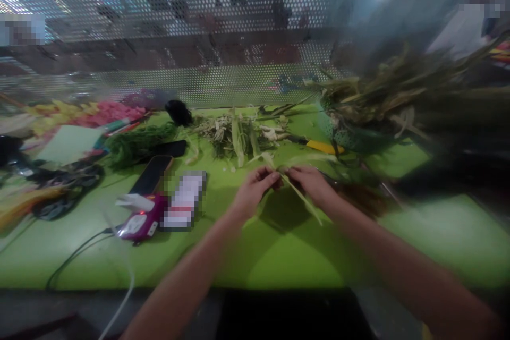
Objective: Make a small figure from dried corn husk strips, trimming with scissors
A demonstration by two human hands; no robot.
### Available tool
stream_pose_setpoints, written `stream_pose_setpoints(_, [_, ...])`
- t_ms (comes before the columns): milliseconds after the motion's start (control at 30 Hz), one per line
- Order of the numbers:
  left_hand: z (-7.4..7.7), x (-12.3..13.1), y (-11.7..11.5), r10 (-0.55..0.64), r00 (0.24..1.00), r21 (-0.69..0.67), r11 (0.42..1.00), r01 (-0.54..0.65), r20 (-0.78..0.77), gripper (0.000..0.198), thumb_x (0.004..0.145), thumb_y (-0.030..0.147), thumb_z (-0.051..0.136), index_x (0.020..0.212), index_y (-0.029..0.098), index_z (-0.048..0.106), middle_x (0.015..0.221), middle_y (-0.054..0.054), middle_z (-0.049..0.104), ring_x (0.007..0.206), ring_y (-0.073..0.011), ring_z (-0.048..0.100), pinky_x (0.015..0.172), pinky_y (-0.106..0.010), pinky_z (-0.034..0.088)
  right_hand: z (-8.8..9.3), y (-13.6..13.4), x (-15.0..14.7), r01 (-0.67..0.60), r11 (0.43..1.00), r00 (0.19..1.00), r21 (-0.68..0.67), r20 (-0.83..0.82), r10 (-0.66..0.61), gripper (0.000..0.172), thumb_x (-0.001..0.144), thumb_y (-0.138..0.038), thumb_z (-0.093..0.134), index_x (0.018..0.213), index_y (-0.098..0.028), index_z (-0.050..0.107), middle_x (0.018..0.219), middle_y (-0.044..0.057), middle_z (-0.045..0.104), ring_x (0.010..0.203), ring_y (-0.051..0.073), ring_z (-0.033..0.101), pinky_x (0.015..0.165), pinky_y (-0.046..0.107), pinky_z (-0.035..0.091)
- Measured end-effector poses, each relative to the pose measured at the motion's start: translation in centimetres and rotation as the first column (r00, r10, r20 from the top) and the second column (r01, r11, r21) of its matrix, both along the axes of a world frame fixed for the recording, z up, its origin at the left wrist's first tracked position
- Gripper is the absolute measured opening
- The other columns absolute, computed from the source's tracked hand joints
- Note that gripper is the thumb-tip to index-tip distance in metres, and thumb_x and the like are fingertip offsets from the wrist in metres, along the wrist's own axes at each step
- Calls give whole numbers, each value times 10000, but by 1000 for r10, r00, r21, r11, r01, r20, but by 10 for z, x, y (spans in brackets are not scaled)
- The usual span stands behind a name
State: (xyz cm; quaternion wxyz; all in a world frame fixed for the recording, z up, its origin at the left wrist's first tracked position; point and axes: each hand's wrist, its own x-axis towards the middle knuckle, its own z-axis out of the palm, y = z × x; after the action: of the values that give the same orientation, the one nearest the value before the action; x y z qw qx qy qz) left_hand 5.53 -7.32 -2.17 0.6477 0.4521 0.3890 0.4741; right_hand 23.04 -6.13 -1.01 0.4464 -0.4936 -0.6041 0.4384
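Observation:
Above the green tabletop, my left hand (258, 186) pinches a pale green strip of corn husk (298, 194) between thumb and fingers. Close beside it, my right hand (309, 183) grips the same husk with its fingertips. One narrow end hangs down below my right hand, and other ends stick up and out to the right. Just beyond my hands lies a heap of husks and dry scraps (223, 135), with a broad husk piece (239, 141) on top. The exact grip at the fingertips is partly hidden.
A yellow-handled tool (322, 147) lies behind my right hand, near a green basket (354, 133) piled with dry husks (382, 85). Leftward are phones (185, 199), a purple device (145, 218) with cables, green fibres (139, 138) and pink bunches (119, 111). A perforated metal screen (219, 79) stands behind.

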Motion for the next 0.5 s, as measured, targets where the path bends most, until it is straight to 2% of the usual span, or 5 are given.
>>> stream_pose_setpoints(167, [2, 1, 2, 57, 990, 48, 998, -51, -128, 226, 790, 368, 737, 778, 161, 647, 685, -12, 662, 622, -104, 573, 661, -249, 450, 18, 0, 5, 66, 994, 998, 82, -15, -65, 253, 728, -414, 748, 826, -201, 653, 742, 5, 650, 662, 149, 570, 620, 289, 452])
stream_pose_setpoints(267, [0, 1, 0, 33, 977, 93, 996, -13, -212, 212, 783, 366, 741, 778, 163, 680, 704, -21, 671, 653, -118, 580, 688, -267, 453, 24, -1, 5, 54, 996, 998, 77, -33, -51, 214, 741, -393, 727, 759, -196, 646, 719, 6, 641, 681, 159, 570, 636, 294, 441])
stream_pose_setpoints(367, [-3, 1, -4, -21, 952, 122, 991, 61, -304, 203, 762, 370, 762, 783, 174, 713, 739, -18, 682, 708, -132, 595, 733, -285, 463, 22, -1, 3, 24, 999, 996, -38, -80, -26, 301, 695, -438, 761, 636, -192, 599, 617, -20, 572, 607, 131, 507, 601, 280, 399])
stream_pose_setpoints(500, [-4, 1, -9, -9, 948, 164, 984, 64, -318, 185, 741, 351, 784, 774, 180, 724, 772, -17, 683, 764, -145, 610, 760, -294, 487, 13, 0, 0, -131, 960, 963, -248, -260, 64, 401, 595, -501, 826, 613, -188, 577, 573, -41, 534, 556, 108, 476, 574, 268, 384])
